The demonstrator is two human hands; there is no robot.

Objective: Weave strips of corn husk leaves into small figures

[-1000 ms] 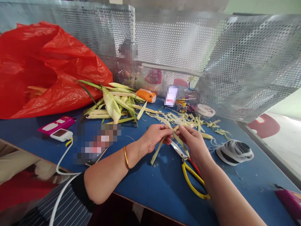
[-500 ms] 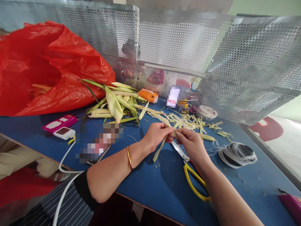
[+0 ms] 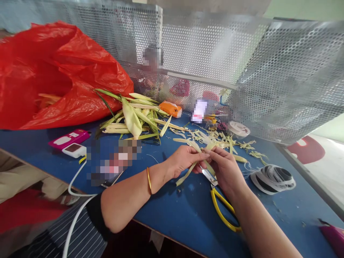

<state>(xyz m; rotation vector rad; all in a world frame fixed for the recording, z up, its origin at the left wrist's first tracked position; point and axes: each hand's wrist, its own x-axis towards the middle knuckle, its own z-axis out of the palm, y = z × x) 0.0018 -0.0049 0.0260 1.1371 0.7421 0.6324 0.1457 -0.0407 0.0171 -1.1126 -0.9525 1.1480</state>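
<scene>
Both hands meet over the blue table (image 3: pixel 174 215), pinching pale yellow-green leaf strips (image 3: pixel 188 171). My left hand (image 3: pixel 182 161), with a gold bangle on its wrist, is closed on the strips, and a long one hangs down-left from it. My right hand (image 3: pixel 224 166) pinches the same strips from the right. Yellow-handled scissors (image 3: pixel 219 200) lie on the table under my right hand and wrist. A pile of whole leaves (image 3: pixel 134 116) lies behind my left hand, and cut scraps (image 3: pixel 215 138) are scattered behind both hands.
A big red plastic bag (image 3: pixel 53 75) fills the back left. Perforated metal screens (image 3: pixel 215 53) wall the table's far side. A spool of white string (image 3: pixel 272 177) sits right of my hands. A pink device (image 3: pixel 68 138), a white charger with cable, an orange object (image 3: pixel 170 108) and a white tape roll (image 3: pixel 238 128) also lie there.
The hands stay together on the strips, shifting slightly lower and right in view. The right hand's fingers have closed in tighter against the left hand.
</scene>
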